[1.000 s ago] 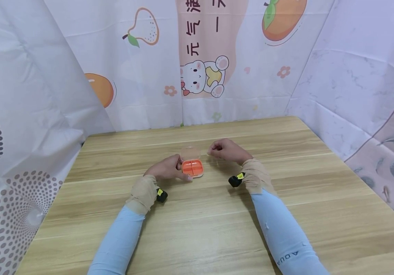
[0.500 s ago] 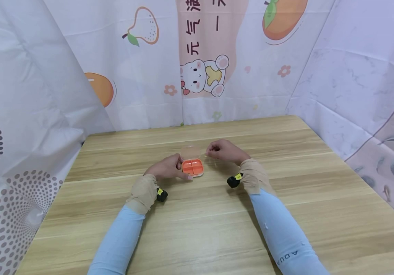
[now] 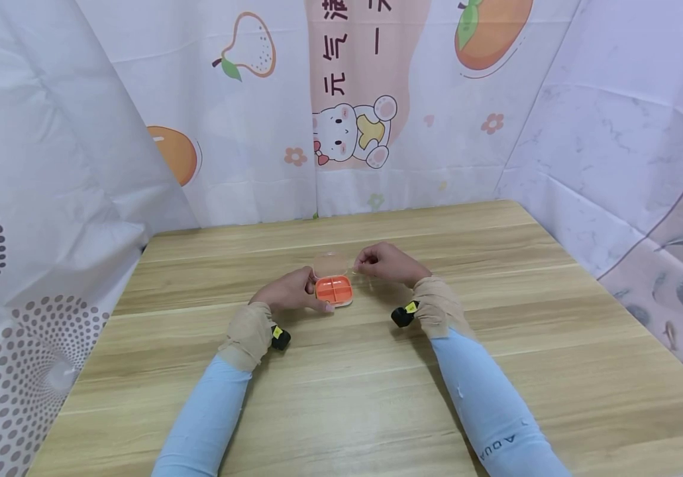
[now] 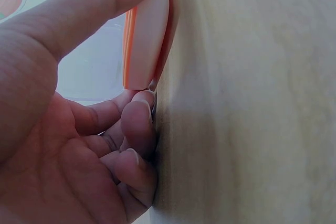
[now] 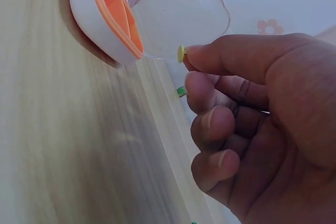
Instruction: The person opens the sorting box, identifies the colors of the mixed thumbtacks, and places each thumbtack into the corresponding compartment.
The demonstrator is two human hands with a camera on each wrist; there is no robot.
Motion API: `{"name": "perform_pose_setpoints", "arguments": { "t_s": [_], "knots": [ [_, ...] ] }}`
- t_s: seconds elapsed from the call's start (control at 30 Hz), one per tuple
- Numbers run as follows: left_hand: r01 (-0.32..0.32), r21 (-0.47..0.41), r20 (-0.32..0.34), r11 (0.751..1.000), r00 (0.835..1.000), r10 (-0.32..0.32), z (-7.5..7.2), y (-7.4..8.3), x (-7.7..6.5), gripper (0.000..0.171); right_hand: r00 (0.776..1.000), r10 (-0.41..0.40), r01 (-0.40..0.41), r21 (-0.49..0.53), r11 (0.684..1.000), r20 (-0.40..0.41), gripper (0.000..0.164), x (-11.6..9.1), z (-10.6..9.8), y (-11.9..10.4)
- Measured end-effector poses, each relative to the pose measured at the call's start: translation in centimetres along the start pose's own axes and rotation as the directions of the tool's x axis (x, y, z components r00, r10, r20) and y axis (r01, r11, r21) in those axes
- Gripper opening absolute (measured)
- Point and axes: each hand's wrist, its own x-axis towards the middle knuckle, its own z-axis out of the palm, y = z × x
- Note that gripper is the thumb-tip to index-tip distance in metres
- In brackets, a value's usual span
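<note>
A small pill box (image 3: 334, 291) with an orange divided tray and white outer shell lies on the table. Its clear lid (image 3: 330, 265) is swung back, away from the person. My left hand (image 3: 293, 291) grips the box from the left, thumb along the near side and fingers at the far left corner. Between thumb and forefinger my right hand (image 3: 391, 262) pinches a tiny yellow thumbtack (image 5: 181, 54), its flat round head turned toward the box. That hand hovers just right of the lid, its other fingers curled. What lies inside the tray is too small to tell.
The wooden table (image 3: 341, 397) reaches back to a printed curtain (image 3: 258, 132) with fruit and a cartoon bear. More curtain hangs at both sides. A small black camera (image 3: 403, 316) is strapped at the right wrist, another camera (image 3: 280, 338) at the left.
My right hand has moved a little left toward the box, with the yellow thumbtack pinched in it. The left hand and the box have stayed in place.
</note>
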Motion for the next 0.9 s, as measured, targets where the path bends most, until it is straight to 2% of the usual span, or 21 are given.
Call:
{"name": "perform_pose_setpoints", "arguments": {
  "t_s": [0.33, 0.9],
  "knots": [
    [0.003, 0.01, -0.003, 1.0, 1.0, -0.003, 0.0, 0.2, -0.1, 0.061, 1.0, -0.022, 0.022, -0.012, 1.0, 0.022, 0.015, 0.0, 0.3, -0.7],
    [0.008, 0.012, 0.003, 1.0, 1.0, -0.008, 0.0, 0.1, -0.1, 0.062, 0.997, -0.053, 0.055, -0.026, 0.998, 0.057, 0.011, 0.7, 1.2, -0.5]
  ]
}}
